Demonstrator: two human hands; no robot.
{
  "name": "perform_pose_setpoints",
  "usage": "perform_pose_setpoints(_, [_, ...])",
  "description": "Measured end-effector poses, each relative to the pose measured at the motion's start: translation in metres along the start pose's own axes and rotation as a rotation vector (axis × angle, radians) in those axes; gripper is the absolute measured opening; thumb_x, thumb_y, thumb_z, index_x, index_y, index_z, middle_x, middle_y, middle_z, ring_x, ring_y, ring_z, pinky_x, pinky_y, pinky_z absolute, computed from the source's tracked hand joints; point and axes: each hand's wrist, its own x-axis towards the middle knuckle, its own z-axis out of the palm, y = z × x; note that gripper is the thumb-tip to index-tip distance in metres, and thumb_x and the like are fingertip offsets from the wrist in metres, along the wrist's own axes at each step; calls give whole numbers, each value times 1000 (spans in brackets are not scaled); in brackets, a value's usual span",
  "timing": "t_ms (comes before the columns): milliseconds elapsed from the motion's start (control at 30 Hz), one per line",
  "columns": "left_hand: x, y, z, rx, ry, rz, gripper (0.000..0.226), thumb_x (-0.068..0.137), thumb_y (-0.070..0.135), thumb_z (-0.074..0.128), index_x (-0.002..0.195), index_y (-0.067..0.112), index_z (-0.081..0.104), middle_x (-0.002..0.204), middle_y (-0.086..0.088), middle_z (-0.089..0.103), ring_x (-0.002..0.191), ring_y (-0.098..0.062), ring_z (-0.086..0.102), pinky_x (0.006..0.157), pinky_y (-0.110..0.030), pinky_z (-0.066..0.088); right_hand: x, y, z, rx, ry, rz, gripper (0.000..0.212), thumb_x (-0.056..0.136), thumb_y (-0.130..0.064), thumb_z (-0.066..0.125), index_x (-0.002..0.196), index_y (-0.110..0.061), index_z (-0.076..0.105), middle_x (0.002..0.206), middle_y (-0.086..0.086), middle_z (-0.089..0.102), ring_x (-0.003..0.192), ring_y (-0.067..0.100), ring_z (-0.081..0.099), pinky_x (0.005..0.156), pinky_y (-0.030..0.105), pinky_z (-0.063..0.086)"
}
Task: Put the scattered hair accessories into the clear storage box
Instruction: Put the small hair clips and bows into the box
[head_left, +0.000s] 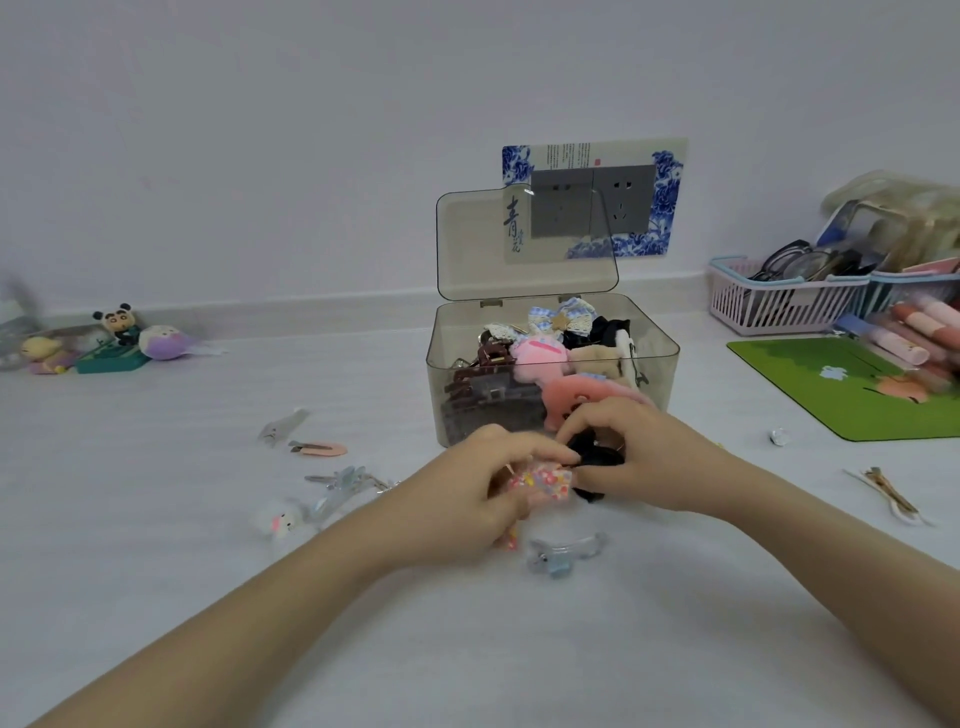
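Both hands busy just in front of the clear storage box (550, 410), low over the white desk (156, 597): left hand (485, 499) with fingers curled round a multicoloured flowered clip (540, 480), right hand (641, 457) pinching a black fabric accessory (595, 460) against it, the two pieces touching. Likely trouble from here: black fabric snagging on the clip, so that one drags the other out of the grip and down short of the box wall; or a wrist knocking the light blue claw clip (563, 553) lying just below. Raised lid (524, 244) upright at the back, perhaps easy to nudge shut with a careless reach. Box already well filled: brown claw clips (475, 382) to the left, pink plush pieces (540, 356) in the middle, a blue gingham bow (563, 314) and black items at the rear, a pink fluffy piece (574, 392) riding near the front rim, possibly ready to spill. Still scattered outside: a pink snap clip (319, 448), translucent clips (340, 488), a white plush clip (283, 522), gold bobby pins (888, 493). Off to the right, a pink basket (779, 306) with glasses inside.
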Motion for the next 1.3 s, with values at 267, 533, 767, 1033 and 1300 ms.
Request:
perform_pose_setpoints(267, [0,3,28,143,-134,13,36,74,42,73,108,41,61,111,10,48,104,1,49,95,-16,39,-3,7,-17,36,22,138,7,79,-21,69,79,-28,69,50,-26,56,55,-14,50,53,7,34])
perform_pose_setpoints(533, [2,6,22,114,9,37,26,76,28,74,99,34,66,96,23,62,96,6,54,85,-11,42,-5,0,-20,109,78,159,10,79,-19,70,76,-29,70,52,-30,60,52,-9,53,54,4,39])
perform_pose_setpoints(767, [22,31,-37,42,205,65,24,74,25,76,94,36,68,97,21,66,85,7,59,75,-7,42,5,-17,-54,277,307,145,8,80,-20,70,83,-27,73,79,-9,73,76,12,68,74,21,52])
perform_pose_setpoints(1033, [103,22,-86,178,180,22,29,77,21,74,103,28,64,91,19,57,84,-7,55,72,-14,40,59,-9,-77,204,455,185,8,83,-23,67,89,-19,70,72,-13,64,67,7,60,66,20,51])
perform_pose_setpoints(1300, [138,-3,-84,425,-185,-96,38,78,20,71,112,26,55,84,6,53,71,-13,50,64,-23,40,98,14,-66,8,257,199,13,80,-23,69,90,-17,74,78,-4,66,66,3,56,60,14,41])
